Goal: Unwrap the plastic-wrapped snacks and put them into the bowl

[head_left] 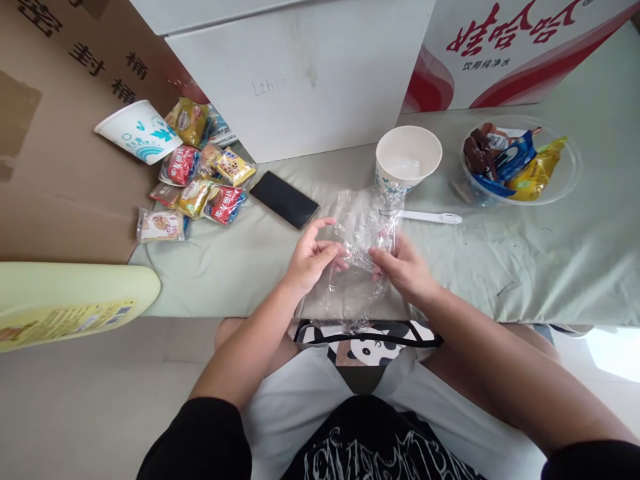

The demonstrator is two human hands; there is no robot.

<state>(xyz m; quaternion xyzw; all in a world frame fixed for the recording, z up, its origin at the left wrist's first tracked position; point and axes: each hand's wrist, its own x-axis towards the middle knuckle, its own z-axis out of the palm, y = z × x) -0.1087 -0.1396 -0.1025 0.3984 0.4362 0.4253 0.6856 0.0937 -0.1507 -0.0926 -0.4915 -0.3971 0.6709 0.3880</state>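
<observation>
Between my two hands hangs a clear plastic bag (pixel 363 227), thin and crinkled. My left hand (pixel 315 257) pinches its left side between thumb and fingers. On the opposite side my right hand (pixel 403 267) grips it, thumb in front and some fingers seen through the film. The bag's upper edge overlaps the front of a white paper cup (pixel 407 157), which stands upright with something pale inside. A white plastic utility knife (pixel 433 217) lies just beyond my right hand, its left end behind the bag. A black phone (pixel 284 199) rests beyond my left hand.
Several wrapped snacks (pixel 195 197) are heaped at the left beneath a tilted paper cup (pixel 143 132). A clear round bowl (pixel 570 160) at the right holds wrapped snacks. White boxes (pixel 310 80) and a cardboard box (pixel 65 167) border the cloth-covered surface. A yellow-green container (pixel 75 293) juts in from the left.
</observation>
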